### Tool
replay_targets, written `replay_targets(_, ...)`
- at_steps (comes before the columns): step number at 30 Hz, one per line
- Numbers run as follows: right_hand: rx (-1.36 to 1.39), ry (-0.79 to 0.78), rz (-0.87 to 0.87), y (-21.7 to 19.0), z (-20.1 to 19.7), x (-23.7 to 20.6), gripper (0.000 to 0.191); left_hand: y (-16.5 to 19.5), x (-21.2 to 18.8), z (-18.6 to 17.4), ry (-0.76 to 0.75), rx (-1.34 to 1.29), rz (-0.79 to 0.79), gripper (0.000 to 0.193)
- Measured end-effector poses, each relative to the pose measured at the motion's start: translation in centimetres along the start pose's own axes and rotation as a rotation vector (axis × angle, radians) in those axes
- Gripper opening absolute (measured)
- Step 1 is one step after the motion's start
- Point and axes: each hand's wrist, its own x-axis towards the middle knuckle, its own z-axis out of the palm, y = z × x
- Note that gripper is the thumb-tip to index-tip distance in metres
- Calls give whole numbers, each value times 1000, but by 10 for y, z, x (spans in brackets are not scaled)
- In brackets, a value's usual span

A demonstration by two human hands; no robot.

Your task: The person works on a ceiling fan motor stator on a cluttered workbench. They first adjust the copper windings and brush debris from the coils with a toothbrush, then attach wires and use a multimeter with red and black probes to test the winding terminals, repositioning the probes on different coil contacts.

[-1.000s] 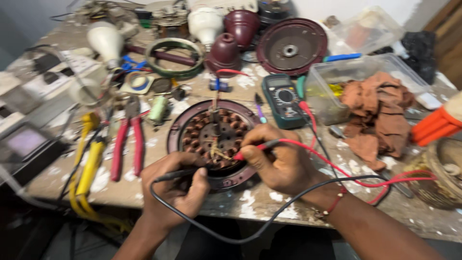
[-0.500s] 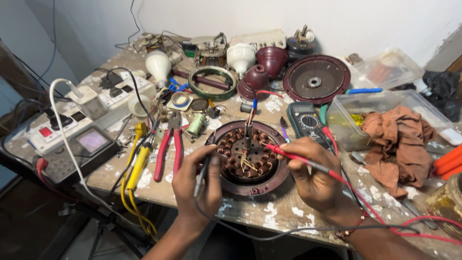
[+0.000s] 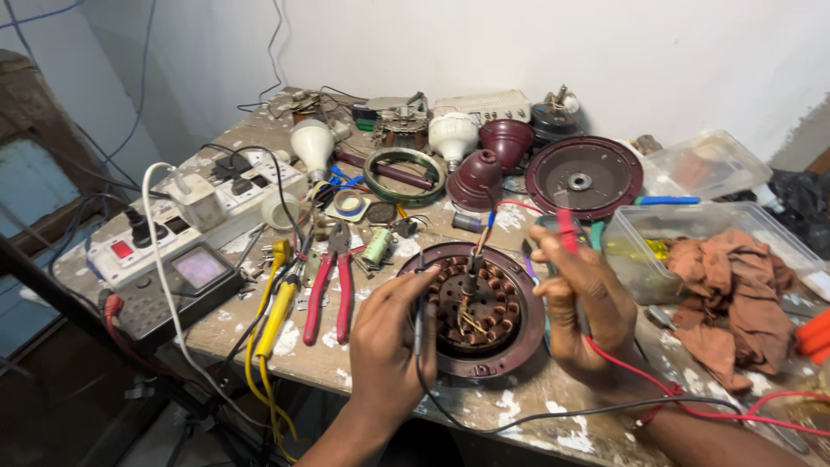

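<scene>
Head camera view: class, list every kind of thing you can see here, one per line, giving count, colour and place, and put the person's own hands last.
motor stator: one, maroon rim, copper coils, bench centre
pliers: one, red handles, left of stator
yellow-handled tool: one, beside pliers
power strip: one, white, bench left
meter box: one, black, front left
bulbs: two, white, back
round cover: one, maroon, back right
plastic tub: one, clear, right
rag: one, brown, over the tub
left hand: holds black probe
right hand: holds red probe
</scene>
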Motion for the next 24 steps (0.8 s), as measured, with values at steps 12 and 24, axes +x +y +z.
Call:
replay_targets(12,-14,-68,123,13,15,-5,43,-3,-2,-1,-76,-7,-43,26)
replay_targets(24,-49,-149,328,27,-12,-22,26,-9,-10,-5,-73,-106,-64,25)
